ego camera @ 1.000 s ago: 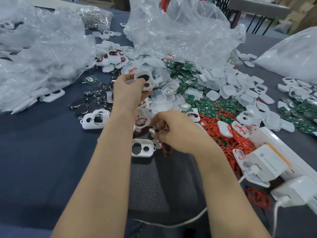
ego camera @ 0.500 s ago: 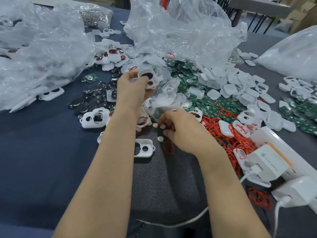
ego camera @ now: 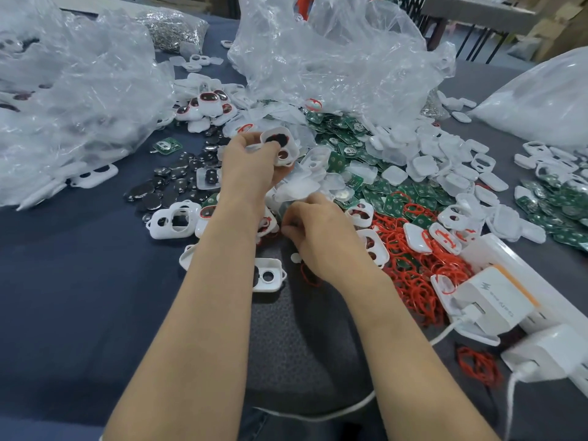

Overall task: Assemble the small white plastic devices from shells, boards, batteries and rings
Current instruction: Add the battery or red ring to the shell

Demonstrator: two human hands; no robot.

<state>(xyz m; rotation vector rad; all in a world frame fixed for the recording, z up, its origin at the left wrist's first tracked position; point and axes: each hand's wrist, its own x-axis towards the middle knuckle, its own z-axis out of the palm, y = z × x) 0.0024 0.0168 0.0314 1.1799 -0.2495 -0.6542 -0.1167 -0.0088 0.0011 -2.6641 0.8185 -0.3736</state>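
Meanwhile left hand (ego camera: 246, 163) grips a white shell (ego camera: 280, 146); right hand (ego camera: 321, 237), grip indiscernible, lies beside red rings (ego camera: 410, 281), near green boards (ego camera: 342, 128).

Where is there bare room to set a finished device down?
Bare: blue cloth at near left, between clear bag and left forearm; dark mat between the forearms. Crowded: shells, batteries and boards farther back, red rings and power strip at right.

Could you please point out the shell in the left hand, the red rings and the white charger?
shell (ego camera: 281, 148): head view, bridge between its two holes.
red rings (ego camera: 410, 281): head view, middle of the pile.
white charger (ego camera: 491, 294): head view, its printed top face.
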